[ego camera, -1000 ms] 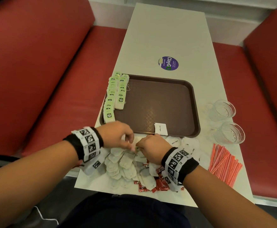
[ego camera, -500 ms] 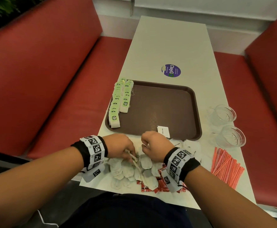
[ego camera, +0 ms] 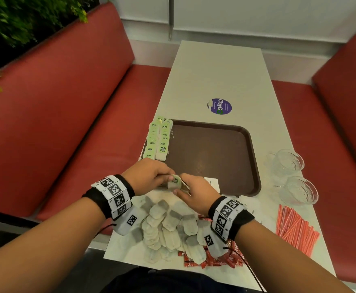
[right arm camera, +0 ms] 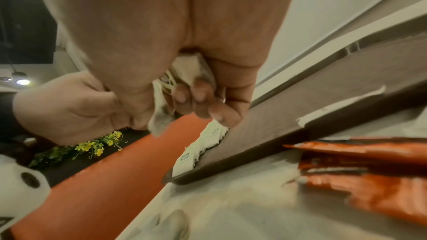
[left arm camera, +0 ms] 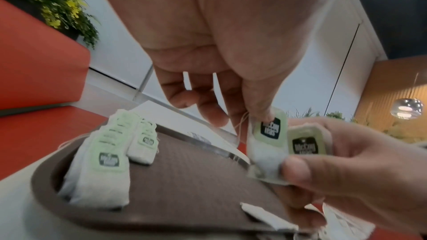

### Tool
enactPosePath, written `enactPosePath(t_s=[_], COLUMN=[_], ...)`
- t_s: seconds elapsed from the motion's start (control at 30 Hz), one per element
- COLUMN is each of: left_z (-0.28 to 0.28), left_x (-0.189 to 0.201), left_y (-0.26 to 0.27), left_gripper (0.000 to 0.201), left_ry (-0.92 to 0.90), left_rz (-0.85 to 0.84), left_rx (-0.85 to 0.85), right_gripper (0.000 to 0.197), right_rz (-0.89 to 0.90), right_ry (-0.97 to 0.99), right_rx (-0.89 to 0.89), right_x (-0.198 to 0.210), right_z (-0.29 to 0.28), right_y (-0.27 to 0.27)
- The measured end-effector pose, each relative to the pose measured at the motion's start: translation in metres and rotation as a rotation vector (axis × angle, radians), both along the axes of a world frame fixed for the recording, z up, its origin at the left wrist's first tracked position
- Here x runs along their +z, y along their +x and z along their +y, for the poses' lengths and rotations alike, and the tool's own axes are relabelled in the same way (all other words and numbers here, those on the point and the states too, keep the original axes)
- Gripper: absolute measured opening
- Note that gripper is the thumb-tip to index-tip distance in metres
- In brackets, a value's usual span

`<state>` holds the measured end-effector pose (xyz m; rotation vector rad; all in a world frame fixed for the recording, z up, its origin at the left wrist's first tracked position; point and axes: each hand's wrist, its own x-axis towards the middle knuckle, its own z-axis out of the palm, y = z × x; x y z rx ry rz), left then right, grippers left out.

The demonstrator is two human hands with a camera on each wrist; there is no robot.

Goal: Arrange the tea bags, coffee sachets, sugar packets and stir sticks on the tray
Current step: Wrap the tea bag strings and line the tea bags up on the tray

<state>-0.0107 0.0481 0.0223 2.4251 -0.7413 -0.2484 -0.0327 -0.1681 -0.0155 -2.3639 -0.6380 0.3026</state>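
Observation:
Both hands meet just above the brown tray's (ego camera: 255, 166) near left corner. My left hand (ego camera: 151, 176) pinches the green tag of a tea bag (left arm camera: 265, 143) between thumb and finger. My right hand (ego camera: 194, 191) grips that bag's lower end together with a second tea bag (left arm camera: 305, 143) in its curled fingers. Two rows of green-tagged tea bags (ego camera: 158, 140) lie along the tray's left side. A loose pile of tea bags (ego camera: 168, 227) lies on the table under my wrists, over red sachets (ego camera: 213, 261). A white sugar packet (ego camera: 213, 183) lies across the tray's near rim.
Orange stir sticks (ego camera: 295, 229) lie in a bundle at the table's near right. Two clear glass cups (ego camera: 289, 163) stand right of the tray. A purple sticker (ego camera: 220, 106) marks the white table (ego camera: 219, 70) beyond the tray. Red bench seats (ego camera: 46, 123) flank both sides.
Both hands have risen from the tea bag pile and moved forward to the tray's near left corner, carrying tea bags. The head view has tilted up.

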Motion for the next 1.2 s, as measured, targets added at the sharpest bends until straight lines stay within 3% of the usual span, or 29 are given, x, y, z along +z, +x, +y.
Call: enactPosePath(t_s=[0.13, 0.27, 0.37, 0.53, 0.63, 0.73, 0.93, 1.2], left_z=[0.001, 0.000, 0.000, 0.009, 0.014, 0.014, 0.007, 0.000], left_x=[0.009, 0.007, -0.003, -0.027, -0.036, -0.042, -0.048, -0.051], left_y=[0.006, 0.008, 0.017, 0.050, 0.072, 0.092, 0.118, 0.114], left_gripper=[0.013, 0.012, 0.020, 0.033, 0.011, 0.037, 0.053, 0.021], left_ry=[-0.083, -0.192, -0.104, 0.145, 0.300, 0.386, 0.524, 0.421], left_rz=[-0.047, 0.094, 0.103, 0.068, 0.141, 0.229, 0.205, 0.142], left_rx=[0.079, 0.207, 0.243, 0.446, 0.490, 0.505, 0.521, 0.507], right_gripper=[0.016, 0.013, 0.016, 0.016, 0.017, 0.017, 0.012, 0.016], right_rz=[-0.016, -0.004, 0.020, 0.134, 0.163, 0.186, 0.209, 0.286], right_ry=[0.080, 0.173, 0.139, 0.111, 0.126, 0.126, 0.108, 0.175], right_rx=[-0.046, -0.101, -0.130, -0.200, -0.222, -0.227, -0.216, -0.250], right_x=[0.004, 0.011, 0.014, 0.013, 0.013, 0.013, 0.013, 0.017], right_z=[0.004, 0.007, 0.009, 0.006, 0.004, 0.004, 0.003, -0.001], right_y=[0.013, 0.020, 0.028, 0.038, 0.041, 0.043, 0.043, 0.042])
